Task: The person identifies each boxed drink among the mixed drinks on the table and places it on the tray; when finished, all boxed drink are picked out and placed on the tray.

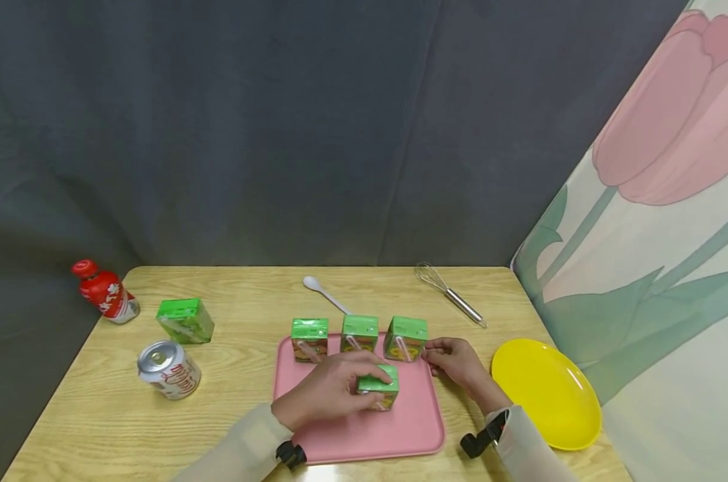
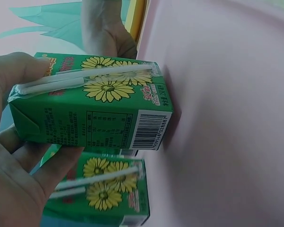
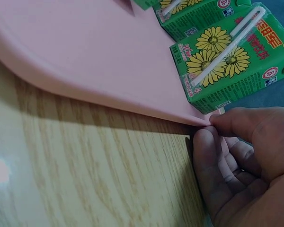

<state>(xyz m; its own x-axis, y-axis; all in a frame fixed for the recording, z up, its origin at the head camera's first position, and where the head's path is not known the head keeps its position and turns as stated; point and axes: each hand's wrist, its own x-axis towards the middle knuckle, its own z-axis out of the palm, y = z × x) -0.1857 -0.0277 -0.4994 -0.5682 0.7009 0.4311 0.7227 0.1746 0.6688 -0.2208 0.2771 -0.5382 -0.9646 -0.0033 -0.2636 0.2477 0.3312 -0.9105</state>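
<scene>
My left hand grips a green drink carton by its upper part, thumb on one side and fingers on the other. The carton stands upright at the middle of a pink tray, its base at or very near the surface. Yellow flowers and a white straw mark its face. Behind it, three similar cartons line the tray's far side: a left one, a middle one and a right one. At the tray's right rim, beside the right carton, my right hand pinches the edge between thumb and finger.
Left of the tray are a can, another green carton and a red bottle. A white spoon and a whisk lie behind it. A yellow plate sits to the right.
</scene>
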